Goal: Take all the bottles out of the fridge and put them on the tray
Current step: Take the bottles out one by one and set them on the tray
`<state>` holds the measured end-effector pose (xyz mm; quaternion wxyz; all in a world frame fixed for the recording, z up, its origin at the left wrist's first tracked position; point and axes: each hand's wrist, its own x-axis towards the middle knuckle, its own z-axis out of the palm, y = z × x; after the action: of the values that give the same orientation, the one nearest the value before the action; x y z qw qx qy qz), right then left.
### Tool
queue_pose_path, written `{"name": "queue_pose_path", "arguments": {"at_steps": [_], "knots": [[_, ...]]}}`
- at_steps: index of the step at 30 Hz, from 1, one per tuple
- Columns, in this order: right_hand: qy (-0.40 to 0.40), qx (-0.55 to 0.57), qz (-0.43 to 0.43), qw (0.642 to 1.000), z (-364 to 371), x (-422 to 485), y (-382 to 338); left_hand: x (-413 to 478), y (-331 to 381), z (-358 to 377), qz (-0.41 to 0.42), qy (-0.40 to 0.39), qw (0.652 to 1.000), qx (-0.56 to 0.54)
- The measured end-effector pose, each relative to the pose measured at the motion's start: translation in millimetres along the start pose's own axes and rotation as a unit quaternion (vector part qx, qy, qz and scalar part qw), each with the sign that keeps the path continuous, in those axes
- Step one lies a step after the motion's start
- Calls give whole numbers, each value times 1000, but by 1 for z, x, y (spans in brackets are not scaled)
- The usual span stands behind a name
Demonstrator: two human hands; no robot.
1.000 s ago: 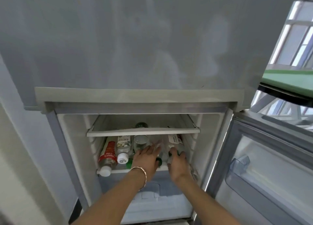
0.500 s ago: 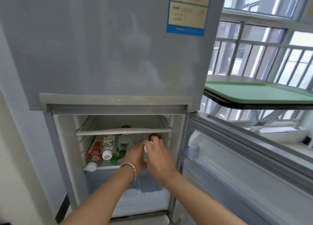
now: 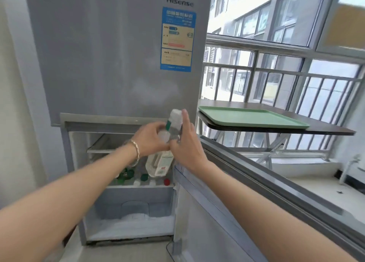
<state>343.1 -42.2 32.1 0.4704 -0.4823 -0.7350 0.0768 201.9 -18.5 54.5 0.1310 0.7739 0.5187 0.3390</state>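
Note:
My left hand (image 3: 151,141) grips the neck of a clear bottle with a white label (image 3: 160,164), which hangs bottom-down in front of the open fridge compartment (image 3: 126,212). My right hand (image 3: 188,145) holds a second clear bottle with a green label (image 3: 174,121), white cap up, pressed close to the left hand. Both bottles are outside the fridge. Several more bottles lie on the fridge shelf (image 3: 138,185), showing green, white and red caps (image 3: 144,177). The green tray (image 3: 252,117) rests on a dark table to the right, with nothing on it.
The fridge's lower door (image 3: 227,192) stands open to the right, below the table edge (image 3: 296,130). Frost covers the compartment floor. The closed upper fridge door (image 3: 118,54) is above. A window railing (image 3: 276,84) runs behind the table, with a sill at the lower right.
Both hands have come up out of the fridge shelf, each with a bottle. My view has lifted and turned right, bringing the tray and window into sight.

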Motion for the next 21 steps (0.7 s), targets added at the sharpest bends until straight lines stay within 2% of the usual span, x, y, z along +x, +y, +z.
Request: {"name": "queue_pose_path", "arguments": {"at_steps": [3,8,11,14,16,19,21], "knots": [[67,68,42,995,-38,3,-1,11,54,-18,49,21,999,-6],[99,37,58,993,-79,14,7,55,127,-31,117,69,983,-126],[138,39,81,986,-105,46,18,91,156,-25,143,100,972,-155],[155,-3,102,983,-131,91,41,136,170,-6,124,121,960,-221],[146,-39,139,979,-136,124,62,163,172,11,88,108,962,-234],[102,-113,192,970,-127,170,102,196,161,49,-35,30,967,-249],[77,-131,216,965,-118,191,127,219,148,73,-65,-9,962,-264]]}}
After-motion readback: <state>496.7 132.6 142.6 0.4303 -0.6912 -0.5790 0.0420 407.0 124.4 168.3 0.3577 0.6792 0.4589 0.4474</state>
